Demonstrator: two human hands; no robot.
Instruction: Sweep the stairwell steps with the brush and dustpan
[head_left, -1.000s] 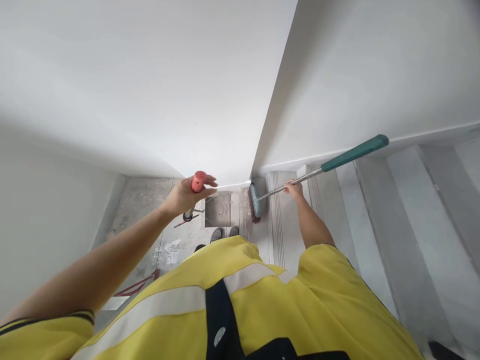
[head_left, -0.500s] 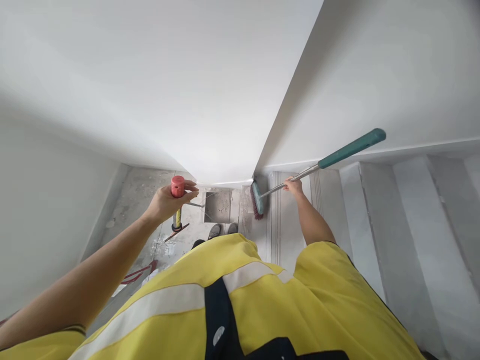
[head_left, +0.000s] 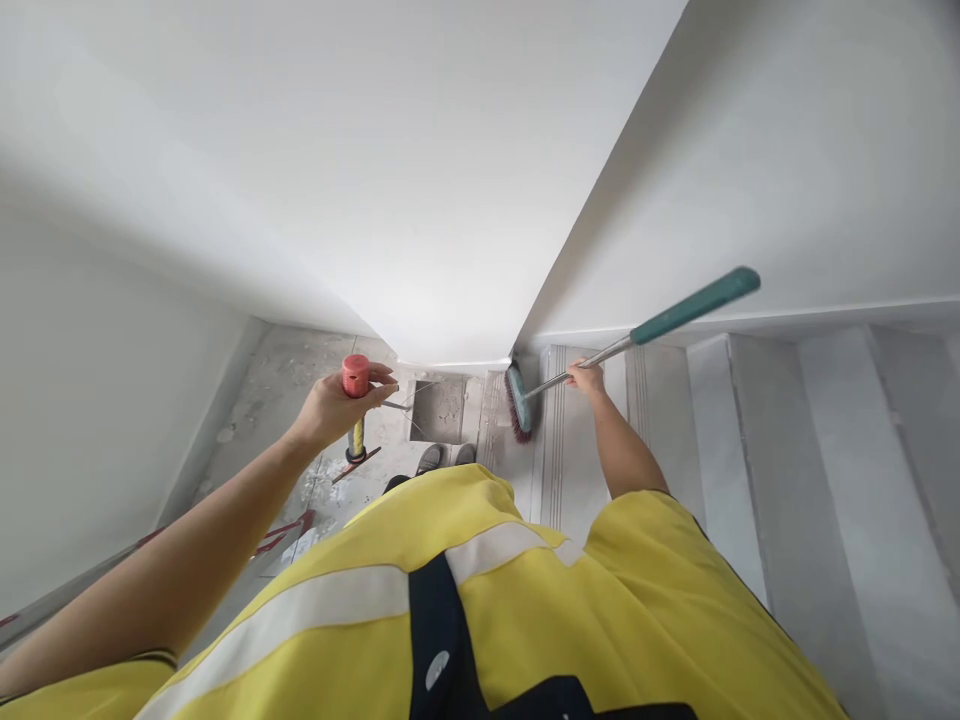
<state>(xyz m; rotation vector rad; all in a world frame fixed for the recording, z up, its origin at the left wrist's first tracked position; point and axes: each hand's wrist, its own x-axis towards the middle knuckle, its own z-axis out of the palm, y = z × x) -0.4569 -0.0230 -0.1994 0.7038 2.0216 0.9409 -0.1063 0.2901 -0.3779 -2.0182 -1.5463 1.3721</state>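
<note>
My left hand [head_left: 334,405] is closed around the handle of a tool with a red end cap [head_left: 355,375]. Below the hand show a yellow-and-dark shaft and a thin reddish edge; I cannot make out the tool's kind. A thin grey strip sticks out to the right of these fingers. On the right, my right hand [head_left: 588,378] grips the metal shaft of a broom [head_left: 694,306] with a green handle. Its green head [head_left: 518,400] with dark red bristles touches the step, close to the wall corner.
Grey stairs [head_left: 780,430] run off to the right beside a white wall [head_left: 420,180]. A square recess [head_left: 438,411] lies in the dusty floor, just ahead of my shoes [head_left: 430,459]. Red bars [head_left: 283,533] of some object lie at the lower left.
The broom's handle end has dipped slightly and shifted left, while its head sits a little farther right. The view has turned slightly. Both hands keep their holds.
</note>
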